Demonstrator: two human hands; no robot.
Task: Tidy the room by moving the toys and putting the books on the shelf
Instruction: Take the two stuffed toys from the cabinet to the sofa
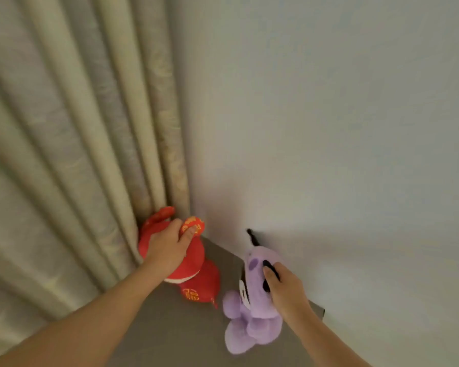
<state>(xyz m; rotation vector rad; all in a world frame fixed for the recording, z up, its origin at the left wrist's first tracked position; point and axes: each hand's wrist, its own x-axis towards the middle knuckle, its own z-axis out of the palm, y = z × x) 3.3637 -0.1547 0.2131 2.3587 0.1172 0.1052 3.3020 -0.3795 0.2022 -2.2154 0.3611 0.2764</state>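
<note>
A red plush toy (196,274) with gold lettering sits on a grey-brown surface (175,332), pushed into the corner between curtain and wall. My left hand (167,247) grips its head from above, thumb against a red and gold ear. To the right, a purple plush toy (249,311) with black ears stands on the same surface against the wall. My right hand (284,290) holds it by the back of its head, fingers curled round it.
A pleated beige curtain (72,154) hangs along the left. A plain pale wall (329,128) fills the right. The grey-brown surface ends at an edge (321,311) near the wall on the right.
</note>
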